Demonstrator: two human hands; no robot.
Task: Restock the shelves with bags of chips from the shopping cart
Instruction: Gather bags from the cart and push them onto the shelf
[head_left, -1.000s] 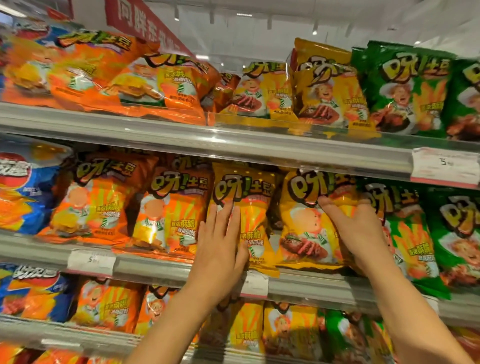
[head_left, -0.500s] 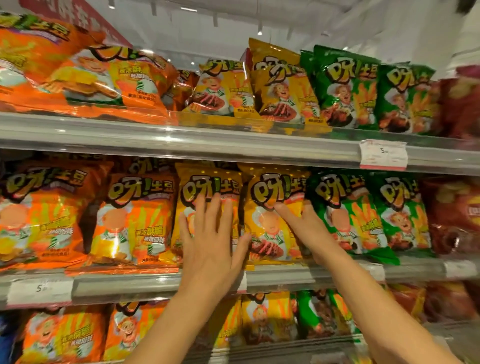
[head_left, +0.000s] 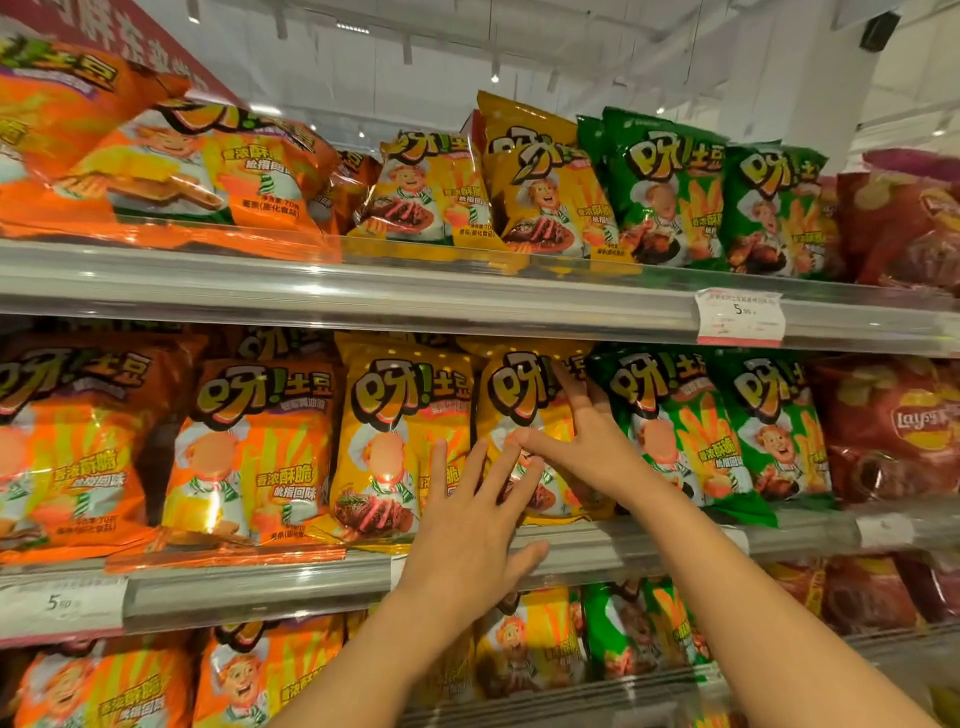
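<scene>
Yellow chip bag (head_left: 524, 395): upright on middle shelf, wedged between neighbouring bags.
Right hand (head_left: 587, 447): fingers straight, pressing its right edge.
Left hand (head_left: 467, 530): fingers spread flat on its lower front, thumb over shelf rail (head_left: 260, 587).
Room: green bag (head_left: 670, 431) touching right hand; upper shelf just above.

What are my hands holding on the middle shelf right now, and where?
Nothing is gripped. Both hands lie with straight fingers on the front of the same yellow chip bag: the left hand on its lower part, the right hand along its right side.

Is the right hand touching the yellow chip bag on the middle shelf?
Touching: in the head view, the right hand lies flat against the yellow chip bag.
</scene>
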